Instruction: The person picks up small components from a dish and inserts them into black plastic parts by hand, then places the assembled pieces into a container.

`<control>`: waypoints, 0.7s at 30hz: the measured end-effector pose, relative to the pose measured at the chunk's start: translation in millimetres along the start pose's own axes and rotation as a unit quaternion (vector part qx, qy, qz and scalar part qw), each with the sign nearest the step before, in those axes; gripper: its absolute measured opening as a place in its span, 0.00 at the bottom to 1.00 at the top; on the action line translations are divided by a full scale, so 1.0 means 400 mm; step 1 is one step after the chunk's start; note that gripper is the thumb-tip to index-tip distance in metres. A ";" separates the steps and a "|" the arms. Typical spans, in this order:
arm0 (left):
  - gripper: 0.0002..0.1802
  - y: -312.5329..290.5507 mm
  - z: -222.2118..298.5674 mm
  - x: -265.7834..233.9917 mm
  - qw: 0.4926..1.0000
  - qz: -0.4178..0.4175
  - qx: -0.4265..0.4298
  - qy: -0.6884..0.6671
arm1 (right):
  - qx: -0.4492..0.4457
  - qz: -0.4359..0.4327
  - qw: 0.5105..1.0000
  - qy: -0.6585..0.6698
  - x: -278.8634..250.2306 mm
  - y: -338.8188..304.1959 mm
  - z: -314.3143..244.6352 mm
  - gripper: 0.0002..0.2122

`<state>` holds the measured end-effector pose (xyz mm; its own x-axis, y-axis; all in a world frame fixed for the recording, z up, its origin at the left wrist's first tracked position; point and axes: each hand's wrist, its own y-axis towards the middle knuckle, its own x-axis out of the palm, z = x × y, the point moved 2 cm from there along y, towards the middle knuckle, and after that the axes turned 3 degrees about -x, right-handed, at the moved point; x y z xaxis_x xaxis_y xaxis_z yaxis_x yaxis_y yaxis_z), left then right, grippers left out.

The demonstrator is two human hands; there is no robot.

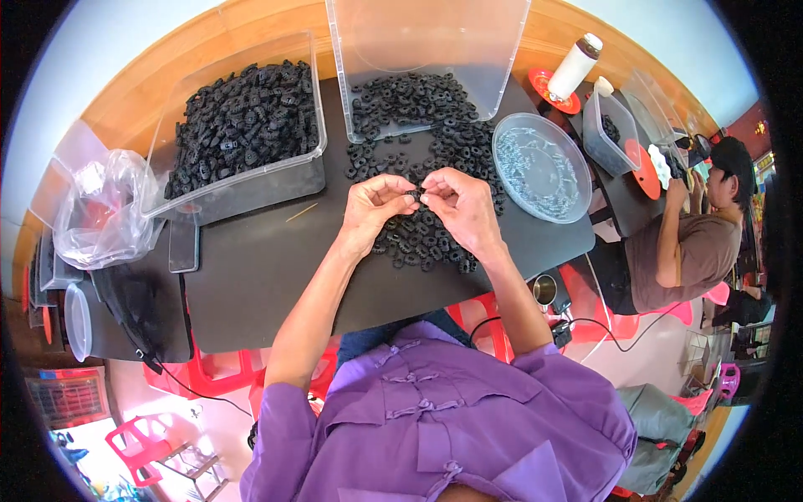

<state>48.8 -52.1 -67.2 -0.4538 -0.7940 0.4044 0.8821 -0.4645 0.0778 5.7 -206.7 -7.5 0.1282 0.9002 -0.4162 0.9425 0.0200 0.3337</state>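
Note:
Between the fingertips of my left hand [376,205] and my right hand [458,205] is a small black plastic part [416,195]. Both hands pinch it from opposite sides, above the table. Its exact shape is partly covered by my fingers. Under and beyond my hands spreads a pile of loose black ring-like plastic parts [422,238]. More of them spill from a clear bin [336,58] lying on its side at the back. To the right of my right hand stands a round clear tub [577,171] holding many small silvery pieces.
A clear bin [276,180] heaped with black parts stands at the left, near a phone [184,244] and a plastic bag [109,209]. A thin stick [302,212] lies on the dark table [251,284]. Another person [698,243] works at the right, beside a smaller bin [609,138].

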 end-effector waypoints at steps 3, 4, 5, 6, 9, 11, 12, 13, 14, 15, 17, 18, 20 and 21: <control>0.08 -0.004 0.001 0.014 1.000 -0.010 -0.015 -0.006 | 0.032 -0.003 0.999 0.036 -0.009 -0.010 0.031 0.05; 0.08 -0.005 0.000 0.020 0.999 -0.016 -0.027 -0.017 | 0.049 -0.008 0.997 0.054 -0.011 -0.014 0.040 0.05; 0.09 -0.004 -0.003 0.025 0.999 -0.018 -0.037 -0.017 | 0.049 -0.007 0.997 0.053 -0.007 -0.020 0.038 0.05; 0.09 -0.004 -0.003 0.027 0.999 -0.019 -0.038 -0.017 | 0.006 0.032 0.999 0.043 -0.002 -0.028 0.030 0.05; 0.10 -0.005 -0.009 0.027 0.998 -0.030 -0.050 0.009 | -0.097 0.070 0.993 -0.013 0.003 -0.050 0.021 0.04; 0.09 -0.005 -0.014 0.020 0.998 -0.024 -0.057 -0.008 | -0.096 0.050 0.994 -0.011 -0.005 -0.052 0.017 0.04; 0.09 -0.006 -0.015 0.017 0.997 -0.016 -0.065 -0.025 | -0.114 0.065 0.991 -0.032 -0.020 -0.040 0.018 0.04; 0.08 -0.008 -0.014 0.014 0.997 -0.014 -0.072 -0.017 | -0.132 0.079 0.987 -0.052 -0.035 -0.020 0.021 0.03; 0.08 -0.011 -0.010 0.012 0.997 -0.012 -0.071 -0.018 | -0.104 0.090 0.989 -0.056 -0.046 0.001 0.022 0.02; 0.08 -0.011 -0.004 0.020 0.996 -0.032 -0.084 -0.026 | -0.084 0.100 0.989 -0.069 -0.057 0.025 0.029 0.02; 0.08 -0.012 0.005 0.034 0.991 -0.072 -0.109 -0.023 | -0.086 0.075 0.987 -0.113 -0.065 0.081 0.063 0.03; 0.08 -0.015 0.009 0.037 0.988 -0.096 -0.124 -0.013 | -0.074 0.037 0.983 -0.162 -0.054 0.111 0.063 0.03; 0.07 -0.018 0.013 0.047 0.976 -0.162 -0.144 -0.018 | -0.110 -0.018 0.968 -0.225 -0.024 0.168 0.113 0.04; 0.07 -0.019 0.014 0.047 0.973 -0.177 -0.151 -0.005 | -0.116 -0.033 0.963 -0.240 -0.005 0.192 0.133 0.04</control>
<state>34.2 -61.1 -55.2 -0.7190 -0.5606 0.4108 0.5933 -0.8030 -0.0572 94.0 -229.9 -26.0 0.2502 0.5893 -0.7682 0.8669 0.2170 0.4489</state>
